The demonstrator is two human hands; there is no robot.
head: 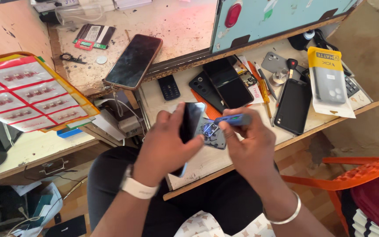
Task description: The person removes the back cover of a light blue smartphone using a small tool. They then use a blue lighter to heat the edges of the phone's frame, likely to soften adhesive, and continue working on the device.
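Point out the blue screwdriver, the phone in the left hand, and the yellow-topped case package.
Blue screwdriver (235,119), head view, middle of its handle.
Phone (191,120), head view, dark back above the left hand's fingers.
Case package (328,79), head view, clear front over the case.

One head-worn camera looks steeply down, close over the hands, onto the workbench (207,164) and lap.
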